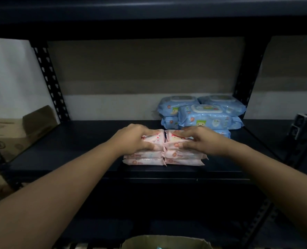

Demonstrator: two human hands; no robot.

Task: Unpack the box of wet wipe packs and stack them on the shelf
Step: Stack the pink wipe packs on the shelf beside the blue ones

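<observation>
**Pink Packs Gripped on the Shelf Board**

Cardboard box (164, 241), open at the top, sits at the bottom edge of the view, below and in front of the pink stacks; its contents cannot be made out.

Left hand (133, 139): fingers curled over the top pack of the left pink stack (145, 152), thumb pressed against its front edge. The hand grips that pack.

Right hand (198, 141): fingers spread and bent over the top pack of the right pink stack (184, 157), thumb on its front edge. The hand holds that pack.

Both pink stacks touch side by side, several packs high, and rest on the dark shelf board (80, 144) near its front edge. Both forearms reach in from the lower corners of the view.

Blue wipe packs (203, 114) are piled behind and to the right of the pink stacks, against the rear of the shelf, just beside the right hand. A perforated upright (49, 83) stands behind and to the left of the pink stacks. A second cardboard carton (14, 130) lies far left of them, outside that upright.
</observation>
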